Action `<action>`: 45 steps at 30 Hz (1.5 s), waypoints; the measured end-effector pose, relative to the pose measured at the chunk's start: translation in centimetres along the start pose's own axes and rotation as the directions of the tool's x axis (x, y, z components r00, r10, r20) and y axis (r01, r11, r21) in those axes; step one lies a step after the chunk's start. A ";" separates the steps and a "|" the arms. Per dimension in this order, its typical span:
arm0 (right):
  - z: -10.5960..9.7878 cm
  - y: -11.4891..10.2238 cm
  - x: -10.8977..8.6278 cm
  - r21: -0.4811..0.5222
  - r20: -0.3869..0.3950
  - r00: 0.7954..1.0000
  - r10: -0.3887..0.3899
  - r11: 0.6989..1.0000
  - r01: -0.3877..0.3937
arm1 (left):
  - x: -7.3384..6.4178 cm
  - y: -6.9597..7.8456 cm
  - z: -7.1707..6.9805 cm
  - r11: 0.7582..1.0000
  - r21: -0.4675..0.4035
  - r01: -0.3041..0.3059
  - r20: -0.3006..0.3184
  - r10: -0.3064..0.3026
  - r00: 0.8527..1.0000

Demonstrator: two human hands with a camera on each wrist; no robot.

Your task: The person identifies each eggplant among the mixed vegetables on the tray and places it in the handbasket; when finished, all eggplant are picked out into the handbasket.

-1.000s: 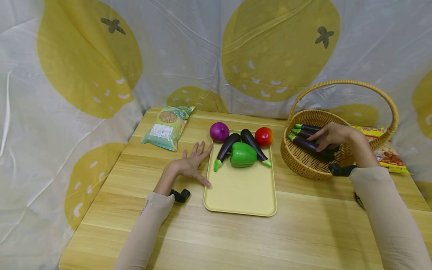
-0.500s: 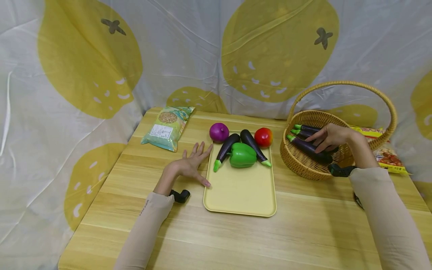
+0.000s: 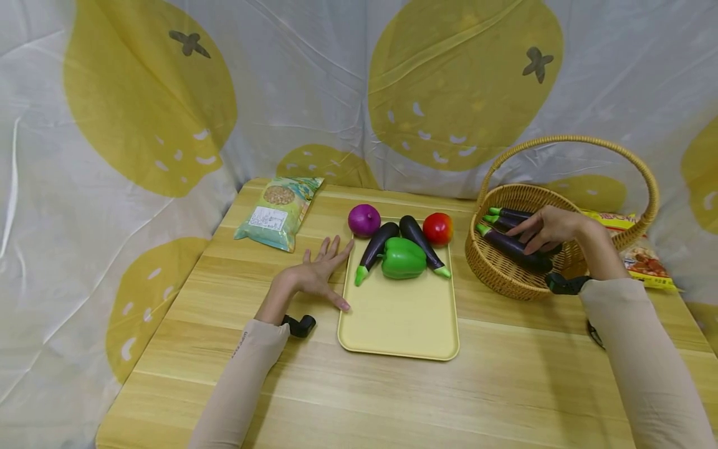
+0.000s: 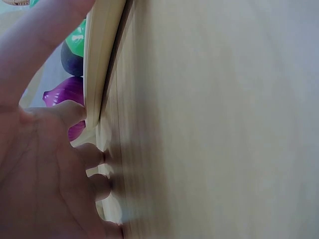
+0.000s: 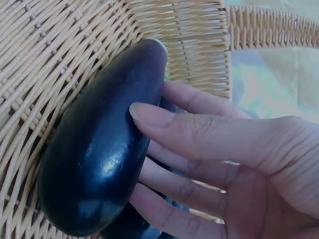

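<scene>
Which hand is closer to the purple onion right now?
Left. The left hand lies flat against the tray's left edge, just below the purple onion; the right hand is far across, gripping an eggplant in the basket.

Head view is bright and even, soft light from above, only faint shadows under the arms on the desk point(image 3: 392, 399). Wide lens bends the edges, so the backdrop cloth point(image 3: 112, 125) bows a bit. Left wrist view is mushy: desk grain smeared, fingers point(image 4: 75, 112) out of focus. Right wrist view is sharper, with a glare spot on the eggplant point(image 5: 107, 164).
</scene>
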State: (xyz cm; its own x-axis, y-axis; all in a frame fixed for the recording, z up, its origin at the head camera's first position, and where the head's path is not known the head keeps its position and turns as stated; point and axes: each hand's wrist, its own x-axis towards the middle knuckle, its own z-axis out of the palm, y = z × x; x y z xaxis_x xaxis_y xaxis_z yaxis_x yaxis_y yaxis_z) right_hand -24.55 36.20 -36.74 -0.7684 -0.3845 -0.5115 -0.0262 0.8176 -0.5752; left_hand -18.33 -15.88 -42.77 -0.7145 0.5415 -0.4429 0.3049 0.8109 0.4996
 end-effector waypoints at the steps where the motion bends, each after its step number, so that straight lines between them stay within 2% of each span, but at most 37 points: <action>1: 0.0 -0.1 0.0 0.000 -0.003 1.000 -0.001 1.000 0.001 | 0.0 0.0 0.0 1.000 0.003 0.001 0.000 -0.001 1.000; 6: -0.6 -1.4 -1.1 -0.049 -0.048 0.998 -0.038 0.998 0.036 | 0.1 0.1 0.0 1.000 0.009 0.006 0.000 -0.006 1.000; 10: -0.8 -3.7 -2.7 -0.099 -0.151 0.985 -0.086 0.993 0.071 | 0.0 0.1 0.0 1.000 0.002 0.005 0.000 -0.005 1.000; 14: -0.1 -6.5 -4.0 -0.141 -0.270 0.952 -0.144 0.984 0.109 | 0.0 0.1 0.0 1.000 -0.001 0.004 0.000 -0.004 1.000; 16: 0.7 -7.9 -4.2 -0.163 -0.320 0.928 -0.190 0.976 0.143 | 0.0 0.0 0.0 1.000 0.000 0.005 0.001 -0.005 1.000; 18: 1.8 -9.3 -4.1 -0.166 -0.355 0.903 -0.240 0.967 0.192 | 0.0 0.0 0.0 1.000 0.000 0.008 0.002 -0.008 1.000; 21: 3.7 -11.3 -3.7 -0.169 -0.382 0.877 -0.293 0.955 0.245 | -0.1 0.0 0.0 1.000 -0.005 0.007 -0.001 -0.007 1.000; 23: 5.0 -12.5 -3.2 -0.169 -0.375 0.874 -0.310 0.950 0.265 | -0.1 0.0 -0.1 1.000 -0.008 0.008 -0.001 -0.008 1.000; 27: 7.6 -14.2 -1.5 -0.181 -0.351 0.886 -0.304 0.950 0.255 | 0.0 0.0 0.0 1.000 -0.006 0.008 0.003 -0.008 1.000; 33: 10.8 -14.5 1.9 -0.154 -0.352 0.902 -0.251 0.966 0.208 | 0.1 0.0 0.0 1.000 0.000 0.007 -0.001 -0.007 1.000; 37: 12.1 -14.3 3.4 -0.141 -0.361 0.909 -0.209 0.976 0.168 | 0.0 0.1 -0.1 1.000 0.003 0.009 -0.005 -0.009 1.000; 41: 12.9 -14.2 4.2 -0.155 -0.404 0.898 -0.175 0.980 0.122 | 0.0 0.1 0.0 1.000 0.000 0.012 -0.007 -0.012 1.000; 45: 13.6 -14.1 4.9 -0.186 -0.462 0.872 -0.161 0.979 0.082 | 0.0 0.0 0.0 1.000 -0.002 0.010 -0.008 -0.010 1.000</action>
State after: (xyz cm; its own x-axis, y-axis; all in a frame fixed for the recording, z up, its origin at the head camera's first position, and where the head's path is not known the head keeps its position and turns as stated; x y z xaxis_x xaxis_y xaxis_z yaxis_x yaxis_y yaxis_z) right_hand -19.25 16.95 -39.76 -0.9614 -0.2689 -0.0586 -0.2078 0.8488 -0.4861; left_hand -18.35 -15.87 -42.82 -0.7223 0.5320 -0.4419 0.2966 0.8155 0.4970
